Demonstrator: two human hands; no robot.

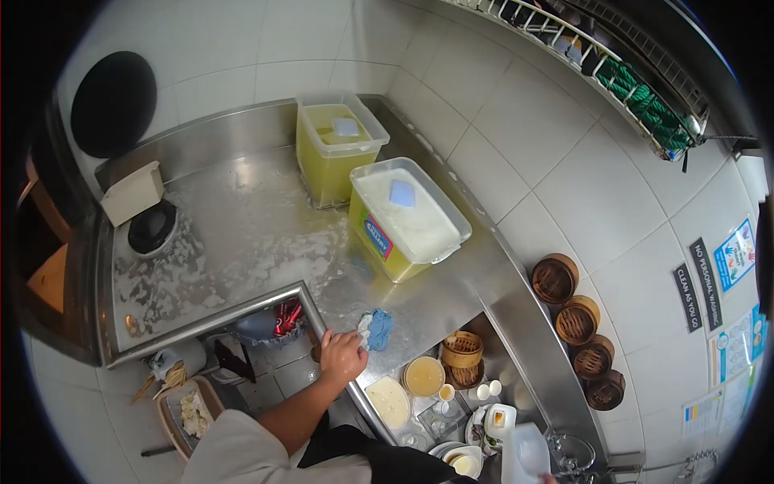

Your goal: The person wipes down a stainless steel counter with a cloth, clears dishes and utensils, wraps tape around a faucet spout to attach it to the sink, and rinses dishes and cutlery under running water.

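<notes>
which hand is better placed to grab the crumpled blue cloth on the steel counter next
Probably the left hand: it rests at the counter's edge, close beside the cloth. The right hand barely shows at the bottom, by the translucent white plastic tub.

On the table [242,185], one tub [326,173] stands behind and left of another tub [391,234]; a cloth [379,329] lies before both. Right of it, steamers [462,348] sit in the sink [509,363]; four more steamers [576,321] line the wall [516,137].
</notes>
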